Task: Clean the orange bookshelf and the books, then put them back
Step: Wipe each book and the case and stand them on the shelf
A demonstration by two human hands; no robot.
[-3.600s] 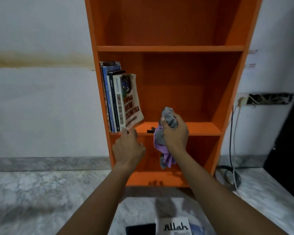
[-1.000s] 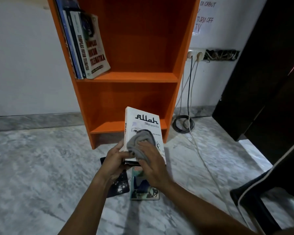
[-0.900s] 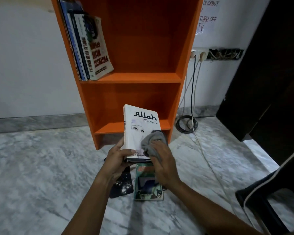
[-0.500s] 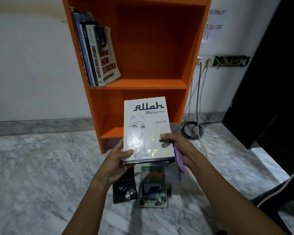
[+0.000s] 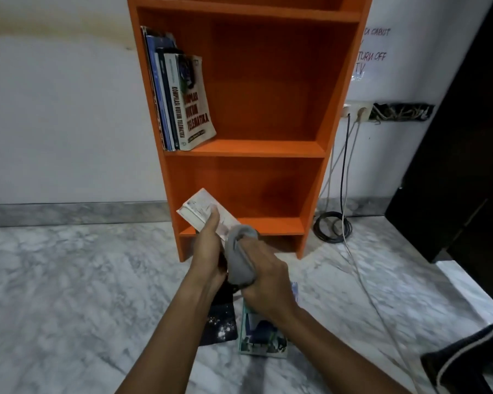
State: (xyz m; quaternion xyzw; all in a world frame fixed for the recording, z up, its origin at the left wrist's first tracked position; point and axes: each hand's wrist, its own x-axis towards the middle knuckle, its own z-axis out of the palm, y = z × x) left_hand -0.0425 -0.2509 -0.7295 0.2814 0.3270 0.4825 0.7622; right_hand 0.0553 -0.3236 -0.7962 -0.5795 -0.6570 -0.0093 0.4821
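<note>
- Nearest the viewer, two books lie flat on the grey-veined marble floor (image 5: 69, 294). A dark book (image 5: 221, 322) sits just beside a green-covered book (image 5: 261, 334), both partly hidden under the person's forearms.
- Above them, the left hand (image 5: 208, 251) grips a white book (image 5: 199, 207), its fingers curled over the near edge.
- The right hand (image 5: 268, 280) is closed round a bunched grey cloth (image 5: 238, 257) and presses it against the book's cover, just beside the left hand.
- The white book is held tilted in front of the lowest compartment of the orange bookshelf (image 5: 256, 149). Its long axis runs from the hands up and to the left, with the page edge facing left.
- A row of books (image 5: 182, 100) stands on the middle shelf, packed against the left wall. The outermost leans slightly.
- To the right, cables (image 5: 332, 228) drop from a wall socket (image 5: 356, 109) into a coil on the floor, beneath a handwritten note (image 5: 372, 56) and beside a dark cabinet (image 5: 453, 166).
</note>
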